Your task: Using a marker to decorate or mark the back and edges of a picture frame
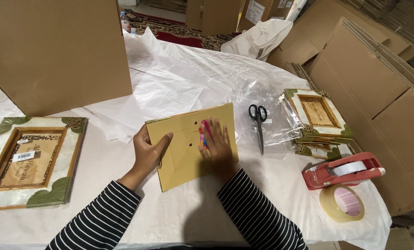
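Yellow frame back (184, 150) lay face down near the middle of the bench (100, 166), between a finished frame (28, 162) on the left and scissors (259, 121) on the right. Left hand (147, 155) clamped its near-left edge, thumb on top; right hand (216, 147) lay flat, fingers pressing a small multicoloured object (203, 133), its grip closed on nothing visible. Done well, this step likely needed firm, even pressure with the board held square. A red tape dispenser (343, 170) waited nearby.
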